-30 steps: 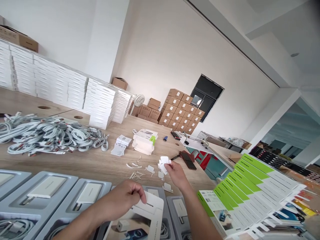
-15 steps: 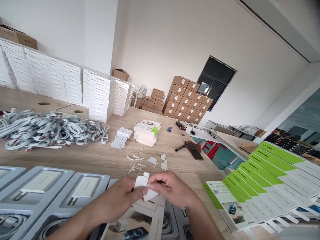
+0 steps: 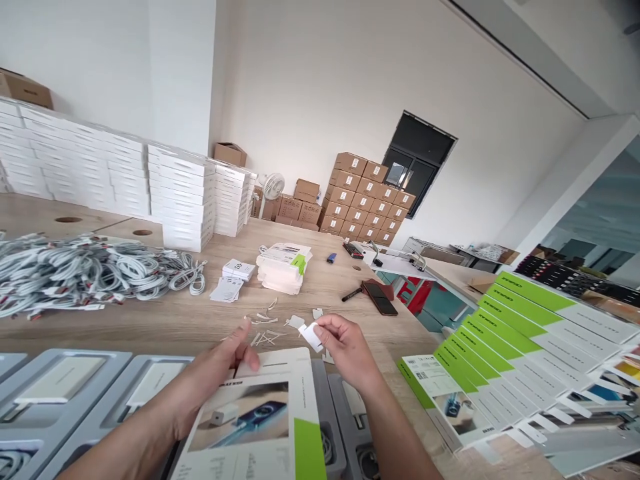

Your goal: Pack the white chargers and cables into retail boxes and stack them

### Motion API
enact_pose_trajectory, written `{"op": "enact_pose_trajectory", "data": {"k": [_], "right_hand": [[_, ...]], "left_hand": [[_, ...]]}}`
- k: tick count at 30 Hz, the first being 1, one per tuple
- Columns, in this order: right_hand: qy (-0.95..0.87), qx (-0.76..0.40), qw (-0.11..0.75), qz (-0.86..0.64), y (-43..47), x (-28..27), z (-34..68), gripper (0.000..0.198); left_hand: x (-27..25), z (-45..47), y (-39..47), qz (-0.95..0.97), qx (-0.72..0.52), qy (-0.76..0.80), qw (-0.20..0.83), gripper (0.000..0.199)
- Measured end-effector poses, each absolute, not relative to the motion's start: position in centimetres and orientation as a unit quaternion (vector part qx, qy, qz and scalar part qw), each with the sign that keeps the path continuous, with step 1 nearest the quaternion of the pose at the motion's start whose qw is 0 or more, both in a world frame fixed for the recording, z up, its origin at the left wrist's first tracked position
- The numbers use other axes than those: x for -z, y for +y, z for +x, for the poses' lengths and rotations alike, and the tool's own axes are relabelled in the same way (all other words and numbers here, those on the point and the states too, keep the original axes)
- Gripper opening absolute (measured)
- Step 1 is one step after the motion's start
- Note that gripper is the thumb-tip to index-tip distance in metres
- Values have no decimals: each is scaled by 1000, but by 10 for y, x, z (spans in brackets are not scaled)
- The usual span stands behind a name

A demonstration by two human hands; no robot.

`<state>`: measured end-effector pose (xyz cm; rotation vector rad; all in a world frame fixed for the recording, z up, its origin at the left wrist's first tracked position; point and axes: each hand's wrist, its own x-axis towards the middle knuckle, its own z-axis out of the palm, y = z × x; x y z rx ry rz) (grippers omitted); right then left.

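My right hand (image 3: 345, 347) pinches a small cut piece of white card (image 3: 312, 337) above the tabletop. My left hand (image 3: 220, 367) is open, its fingers apart, at the upper left edge of a white and green printed box (image 3: 270, 370). A fingertip looks to be at the box's top flap; whether it presses on it I cannot tell. This box leans over grey trays and shows a picture of a phone and a charger. Just beyond my hands lie loose white card scraps (image 3: 295, 321) and thin paper strips (image 3: 267, 338).
Grey trays (image 3: 117, 363) with white chargers line the near left, below a heap of cables (image 3: 125, 270). Stacked white boxes (image 3: 180, 193) stand behind. Farther on are leaflets (image 3: 227, 289), flattened cartons (image 3: 280, 273) and a phone (image 3: 380, 297). Green-white boxes (image 3: 493, 350) overlap at right.
My hands have come apart. The right one has carried the white card piece slightly right and up; the left has let go of it and opened. The printed box shows more fully.
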<state>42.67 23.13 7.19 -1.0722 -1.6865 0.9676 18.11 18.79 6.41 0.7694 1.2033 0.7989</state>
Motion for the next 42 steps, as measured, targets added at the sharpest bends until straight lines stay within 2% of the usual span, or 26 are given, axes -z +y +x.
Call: {"op": "enact_pose_trajectory", "data": {"k": [2,5,9,12,17,21,25,35,42], "right_hand": [[-702,-371,450,-410,224,-76,425,14],[-774,-278,455,-343,212,-87,424,8],[-864,-93,431,-243,195,-101,415,24],[-891,-16,400,-214,187,-109,405,31],[-913,-55,314,-255,178,-122,396,20],[-907,-80,276,-309,170,-132,392,26],[-915,-70,245,-312,167,-138,385,23],[-927,-31,182,-327,163,-147,372,24],[-925,-17,157,-347,153,-150,369,24]], "left_hand": [[-66,183,182,387,-369,515,670,59],[-73,188,170,461,-391,492,627,53],[-82,195,163,554,-391,453,579,44],[-84,196,164,595,-410,397,566,38],[-84,192,163,640,-424,371,523,33],[-84,189,158,718,-398,388,420,29],[-86,188,153,764,-372,392,352,28],[-88,182,149,800,-347,383,305,29],[-90,182,149,800,-351,357,330,28]]}}
